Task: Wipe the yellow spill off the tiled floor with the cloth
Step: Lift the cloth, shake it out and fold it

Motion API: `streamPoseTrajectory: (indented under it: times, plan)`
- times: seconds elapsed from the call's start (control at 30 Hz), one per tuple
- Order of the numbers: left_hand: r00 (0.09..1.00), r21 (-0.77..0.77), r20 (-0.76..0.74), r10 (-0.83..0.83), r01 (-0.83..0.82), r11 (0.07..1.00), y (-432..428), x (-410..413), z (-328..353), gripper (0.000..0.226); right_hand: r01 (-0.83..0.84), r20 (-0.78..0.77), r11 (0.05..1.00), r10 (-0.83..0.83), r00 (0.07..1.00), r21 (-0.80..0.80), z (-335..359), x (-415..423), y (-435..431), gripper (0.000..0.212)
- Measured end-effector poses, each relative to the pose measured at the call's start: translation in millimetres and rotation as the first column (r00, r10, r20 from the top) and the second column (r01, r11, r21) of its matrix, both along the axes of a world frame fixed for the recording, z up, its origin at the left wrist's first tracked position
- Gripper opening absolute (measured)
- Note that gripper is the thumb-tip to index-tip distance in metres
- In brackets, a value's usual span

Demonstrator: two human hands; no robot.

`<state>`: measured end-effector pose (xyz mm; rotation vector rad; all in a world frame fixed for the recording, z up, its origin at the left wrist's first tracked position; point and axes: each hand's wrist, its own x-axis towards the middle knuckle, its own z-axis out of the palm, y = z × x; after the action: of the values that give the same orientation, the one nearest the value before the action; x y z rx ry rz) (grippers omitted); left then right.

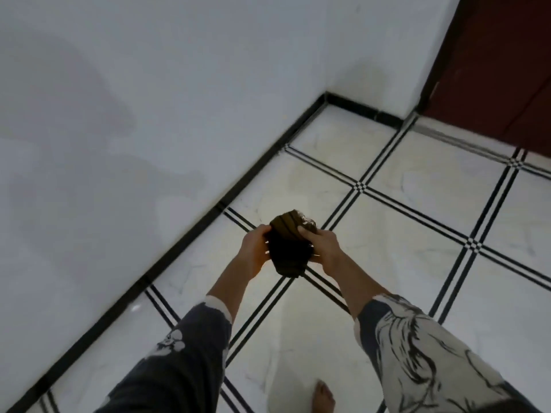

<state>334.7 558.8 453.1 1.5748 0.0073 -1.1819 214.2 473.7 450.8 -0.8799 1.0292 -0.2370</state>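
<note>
**Dark cloth gripped in 2 hands above the tiles**

Bare skin comes first: 1 foot [323, 394] stands on a white tile at the bottom edge of the frame, slightly right of centre. Above it 2 forearms reach up toward the middle. The left sleeve [179, 353] is dark with pale printed shapes, and the right sleeve [417, 353] is pale with dark line drawing.

At the centre of the frame the left hand [252, 244] and the right hand [323, 244] meet around the cloth [287, 251]. The cloth is a bunched dark wad with a brownish striped fold at its top. Both hands grip it, the left curled round its left edge and the right with its thumb pressed on the upper fold. The remaining fingers are hidden behind the fabric. The cloth is held in the air, clear of the floor, and its lower end hangs down between the wrists.

Beyond the hands the tiled floor [402, 222] spreads to the right, with large white squares divided by double black lines. A faint yellowish tinge [301, 174] lies on the tile just past the cloth, near the wall. The blur leaves its edges unclear, and I cannot tell whether it is the spill.

A black skirting strip [179, 242] runs diagonally from the lower left to a corner at the upper centre. Behind it a white wall [134, 99] fills the left and the top. A dark red door [501, 61] occupies the upper right corner.
</note>
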Motion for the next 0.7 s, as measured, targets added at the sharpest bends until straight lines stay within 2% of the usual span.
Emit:
streamPoseTrajectory:
  times: [0.07, 0.13, 0.2, 0.23, 0.3, 0.37, 0.43, 0.53, 0.6, 0.67, 0.7]
  plan:
    - [0.98, 0.03, 0.2, -0.018, 0.012, 0.999, 8, -2, 55, 0.016, 0.014, 0.04, 0.996, -0.01, 0.999, -0.09, 52, -5, 7, 0.026]
    - [0.945, 0.048, 0.328, 0.002, -0.018, 0.999, 14, -9, 87, 0.015, 0.03, 0.056, 0.98, -0.019, 0.998, -0.195, 84, -7, 10, 0.02]
    - [0.888, -0.019, 0.445, 0.116, -0.12, 0.993, 25, -23, 120, 0.019, 0.031, 0.032, 0.937, -0.021, 0.999, -0.348, 115, -13, 15, 0.014]
    - [0.831, -0.078, 0.533, 0.159, -0.138, 0.987, 34, -36, 134, 0.02, 0.02, 0.016, 0.908, -0.014, 1.0, -0.418, 130, -19, 21, 0.014]
    - [0.735, -0.201, 0.661, 0.151, -0.021, 0.979, 48, -61, 156, 0.018, -0.014, 0.012, 0.856, 0.024, 1.0, -0.516, 161, -32, 32, 0.018]
    - [0.666, -0.235, 0.742, 0.084, 0.141, 0.962, 64, -91, 178, 0.018, -0.027, 0.07, 0.871, 0.07, 0.995, -0.491, 192, -51, 51, 0.017]
    - [0.574, -0.225, 0.817, 0.064, 0.215, 0.95, 79, -114, 195, 0.021, -0.03, 0.156, 0.917, 0.099, 0.983, -0.398, 218, -72, 68, 0.019]
    - [0.512, -0.164, 0.858, 0.03, 0.218, 0.962, 94, -144, 214, 0.028, -0.107, 0.155, 0.931, 0.17, 0.973, -0.348, 245, -109, 84, 0.046]
    - [0.488, -0.124, 0.872, 0.02, 0.183, 0.975, 98, -164, 221, 0.026, -0.141, 0.157, 0.933, 0.202, 0.967, -0.33, 253, -132, 91, 0.056]
    - [0.461, -0.119, 0.887, 0.03, 0.166, 0.979, 99, -189, 231, 0.018, -0.131, 0.167, 0.935, 0.194, 0.967, -0.33, 262, -158, 96, 0.047]
    - [0.475, -0.144, 0.878, 0.054, 0.154, 0.978, 97, -201, 236, 0.015, -0.121, 0.168, 0.932, 0.187, 0.968, -0.341, 267, -171, 97, 0.038]
